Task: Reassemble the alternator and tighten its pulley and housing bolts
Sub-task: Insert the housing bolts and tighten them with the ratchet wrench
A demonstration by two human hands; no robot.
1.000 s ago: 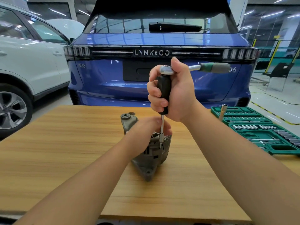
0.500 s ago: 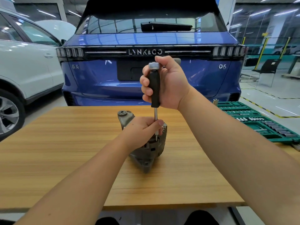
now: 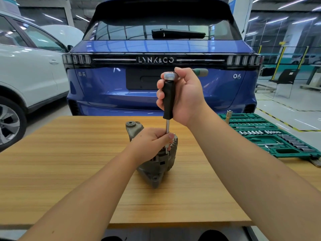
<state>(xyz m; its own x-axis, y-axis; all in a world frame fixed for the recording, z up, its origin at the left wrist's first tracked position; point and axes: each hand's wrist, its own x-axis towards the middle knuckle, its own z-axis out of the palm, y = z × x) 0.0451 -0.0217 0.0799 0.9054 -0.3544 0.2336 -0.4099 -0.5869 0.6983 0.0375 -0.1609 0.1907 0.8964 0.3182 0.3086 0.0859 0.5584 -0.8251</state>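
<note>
A grey alternator stands on edge in the middle of the wooden table, one mounting ear pointing up. My left hand grips its top and pinches the lower steel shaft of a driver. My right hand holds the driver's black handle upright above the alternator. A ratchet head sits on top of the handle, and its green grip sticks out to the right behind my hand. The driver's tip is hidden at the housing.
A green socket set tray lies open at the table's right, with one socket extension standing upright at its near-left corner. A blue car is parked just behind the table and a white car to the left.
The ratchet's green grip has swung from far out on the right to mostly behind my right hand. The left hand stays on the alternator and shaft.
</note>
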